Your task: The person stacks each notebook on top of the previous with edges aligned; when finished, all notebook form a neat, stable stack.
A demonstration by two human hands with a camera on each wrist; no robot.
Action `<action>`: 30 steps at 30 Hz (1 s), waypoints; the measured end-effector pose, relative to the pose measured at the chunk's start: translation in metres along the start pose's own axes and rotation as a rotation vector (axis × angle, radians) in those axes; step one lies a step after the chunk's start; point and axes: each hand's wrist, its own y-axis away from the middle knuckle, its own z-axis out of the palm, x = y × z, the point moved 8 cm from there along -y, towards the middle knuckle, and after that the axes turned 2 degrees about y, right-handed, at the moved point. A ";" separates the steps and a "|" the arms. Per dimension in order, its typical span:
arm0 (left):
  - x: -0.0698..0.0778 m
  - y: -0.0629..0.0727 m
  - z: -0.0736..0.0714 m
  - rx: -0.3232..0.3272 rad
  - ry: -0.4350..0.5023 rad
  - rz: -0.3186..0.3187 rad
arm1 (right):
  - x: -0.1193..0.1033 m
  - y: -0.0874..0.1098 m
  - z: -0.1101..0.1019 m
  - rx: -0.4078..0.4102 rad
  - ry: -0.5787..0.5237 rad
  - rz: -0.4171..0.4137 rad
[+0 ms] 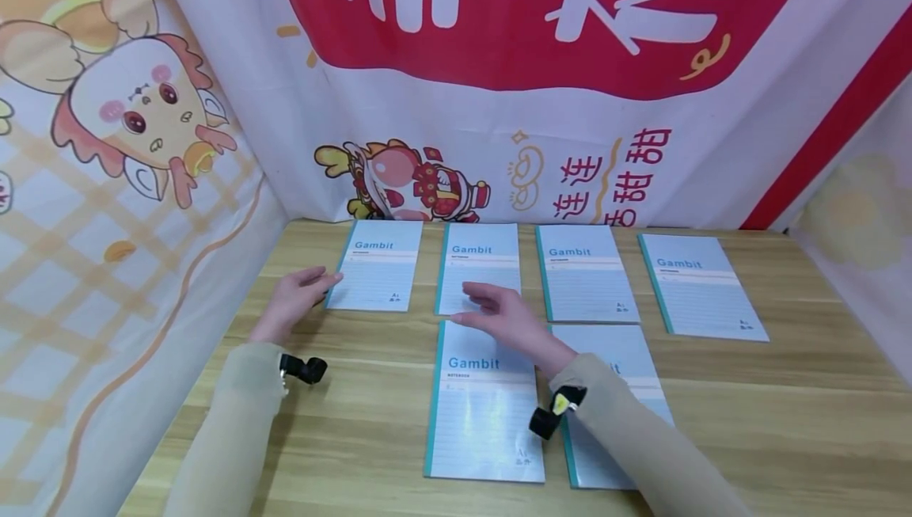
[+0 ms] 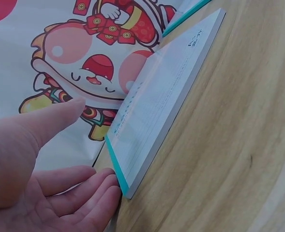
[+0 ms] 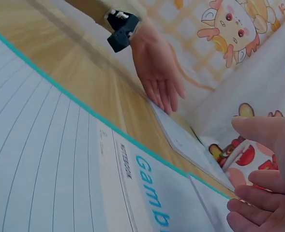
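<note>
Light blue Gambit notebooks with teal spines lie flat on a wooden table. At the leftmost back notebook (image 1: 381,268), my left hand (image 1: 290,305) is held beside the spine. Its straight fingertips meet the spine edge in the left wrist view, with the thumb raised apart. My right hand (image 1: 509,323) hovers with extended fingers above the line between the second back notebook (image 1: 480,256) and the front left notebook (image 1: 484,414). Nothing is in its grasp. The right forearm covers part of the front right notebook (image 1: 598,454).
Two more notebooks lie at the back: the third notebook (image 1: 587,271) and, set wider apart, the far right notebook (image 1: 701,287). A printed cloth (image 1: 442,113) hangs behind the wooden table (image 1: 342,422), and another patterned cloth (image 1: 85,303) borders its left side.
</note>
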 end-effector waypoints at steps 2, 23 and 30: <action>0.000 -0.001 0.000 -0.007 -0.003 0.003 | -0.003 -0.007 0.014 -0.036 -0.033 0.023; 0.000 -0.002 0.001 -0.018 -0.029 -0.025 | -0.012 -0.048 0.080 -0.045 -0.234 0.159; -0.002 -0.007 0.000 -0.014 -0.019 -0.013 | -0.010 -0.046 0.084 -0.034 -0.243 0.144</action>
